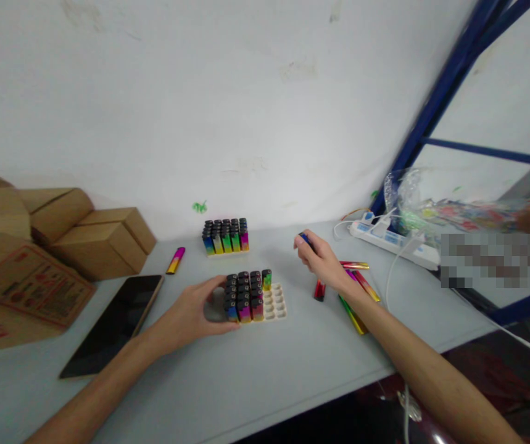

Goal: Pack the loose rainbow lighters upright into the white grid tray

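Background and setting. A pale, off-white wall (pixel 200 111) rises directly behind the back edge of the surface (pixel 200 382); it bears faint scuffs (pixel 297 71) and, just above that edge, a small green mark (pixel 200 207). The surface is smooth and light grey, with a long, straight front edge. At its right end stands a blue frame (pixel 447 80), comprising a slanting post, a thin crossbar (pixel 491 152) and a lower bar (pixel 528 306); pale wall shows between these members. Illumination is soft and even. Below the front edge lies a dark area (pixel 339 410), too dim for detail.
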Demonstrator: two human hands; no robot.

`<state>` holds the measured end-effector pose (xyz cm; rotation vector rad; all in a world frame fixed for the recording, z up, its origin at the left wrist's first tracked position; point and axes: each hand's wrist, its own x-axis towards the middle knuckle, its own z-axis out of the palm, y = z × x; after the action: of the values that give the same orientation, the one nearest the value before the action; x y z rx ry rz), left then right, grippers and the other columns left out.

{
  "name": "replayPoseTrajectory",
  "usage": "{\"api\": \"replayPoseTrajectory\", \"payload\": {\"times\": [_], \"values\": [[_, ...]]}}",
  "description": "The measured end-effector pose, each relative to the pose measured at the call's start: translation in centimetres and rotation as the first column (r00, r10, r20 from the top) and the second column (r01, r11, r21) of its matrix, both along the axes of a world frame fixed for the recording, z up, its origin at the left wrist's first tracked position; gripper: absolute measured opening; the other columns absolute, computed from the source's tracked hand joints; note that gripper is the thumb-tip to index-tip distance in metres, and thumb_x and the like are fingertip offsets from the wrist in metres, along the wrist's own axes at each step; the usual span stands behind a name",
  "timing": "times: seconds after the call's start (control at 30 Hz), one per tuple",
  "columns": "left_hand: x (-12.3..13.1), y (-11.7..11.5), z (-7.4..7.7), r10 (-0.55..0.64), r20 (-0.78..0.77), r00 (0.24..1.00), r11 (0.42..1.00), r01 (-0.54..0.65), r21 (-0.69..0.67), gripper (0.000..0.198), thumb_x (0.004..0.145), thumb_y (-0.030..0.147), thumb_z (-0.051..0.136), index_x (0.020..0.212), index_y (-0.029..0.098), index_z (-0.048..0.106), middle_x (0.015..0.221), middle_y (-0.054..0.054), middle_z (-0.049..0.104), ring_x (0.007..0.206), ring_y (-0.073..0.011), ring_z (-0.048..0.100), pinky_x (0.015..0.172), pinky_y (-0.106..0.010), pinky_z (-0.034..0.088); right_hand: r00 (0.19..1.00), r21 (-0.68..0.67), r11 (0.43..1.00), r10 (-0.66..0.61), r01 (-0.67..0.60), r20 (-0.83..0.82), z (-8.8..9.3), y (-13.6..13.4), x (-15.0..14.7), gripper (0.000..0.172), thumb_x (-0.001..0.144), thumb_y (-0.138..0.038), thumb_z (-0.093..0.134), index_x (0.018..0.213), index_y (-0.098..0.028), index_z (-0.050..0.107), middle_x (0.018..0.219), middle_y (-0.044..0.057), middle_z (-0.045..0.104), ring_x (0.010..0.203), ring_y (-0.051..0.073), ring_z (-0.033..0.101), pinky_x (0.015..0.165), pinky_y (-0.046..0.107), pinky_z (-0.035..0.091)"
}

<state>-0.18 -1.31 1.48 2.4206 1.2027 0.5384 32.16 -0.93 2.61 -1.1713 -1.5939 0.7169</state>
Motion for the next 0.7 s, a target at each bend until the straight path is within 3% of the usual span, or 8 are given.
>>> {"api": "replayPoseTrajectory", "payload": {"times": [0.1, 0.23, 0.53, 0.7], "values": [[-0.05, 0.05, -0.1, 0.013, -0.002, 1.0, 1.0, -0.013, 0.011, 0.077, 0.066, 0.056, 0.086, 0.129, 0.017, 0.065, 0.102, -0.007, 0.078, 0.087, -0.0277, 0.073, 0.083, -0.035, 0.058, 0.986, 0.06, 0.989, -0.143, 0.138, 0.085, 0.26, -0.18, -0.3, 0.053, 0.097, -0.065, 0.054, 0.069, -0.022, 0.044, 0.063, -0.005, 0.038, 0.06, 0.012, 0.037, 0.056, 0.027, 0.029], [0.03, 0.13, -0.19, 0.016, -0.012, 1.0, 1.0, -0.016, 0.013, 0.076, 0.065, 0.055, 0.086, 0.129, 0.018, 0.065, 0.102, -0.006, 0.078, 0.087, -0.0274, 0.073, 0.083, -0.035, 0.058, 0.969, 0.09, 0.975, -0.212, 0.202, 0.123, 0.43, -0.24, -0.42, 0.058, 0.096, -0.067, 0.05, 0.06, -0.023, 0.036, 0.058, -0.005, 0.032, 0.057, 0.011, 0.033, 0.057, 0.028, 0.026], [-0.08, 0.22, -0.41, 0.002, -0.012, 1.0, 1.0, -0.002, 0.006, 0.077, 0.067, 0.056, 0.085, 0.131, 0.019, 0.063, 0.107, -0.007, 0.079, 0.09, -0.0272, 0.073, 0.086, -0.035, 0.058, 0.953, 0.102, 0.963, -0.263, 0.25, 0.147, 0.16, 0.1, 0.03, 0.044, 0.092, -0.051, 0.05, 0.06, -0.024, 0.037, 0.056, -0.005, 0.034, 0.055, 0.013, 0.035, 0.056, 0.029, 0.025], [0.16, -0.12, 0.28, 0.0, 0.009, 1.0, 1.0, 0.0, -0.003, 0.072, 0.067, 0.052, 0.087, 0.127, 0.018, 0.065, 0.104, -0.008, 0.078, 0.088, -0.0273, 0.073, 0.084, -0.035, 0.058, 0.963, 0.086, 0.975, -0.216, 0.205, 0.161, 0.36, -0.04, 0.01, 0.049, 0.098, -0.061, 0.053, 0.069, -0.023, 0.044, 0.061, -0.005, 0.04, 0.06, 0.013, 0.04, 0.058, 0.028, 0.03]]}}
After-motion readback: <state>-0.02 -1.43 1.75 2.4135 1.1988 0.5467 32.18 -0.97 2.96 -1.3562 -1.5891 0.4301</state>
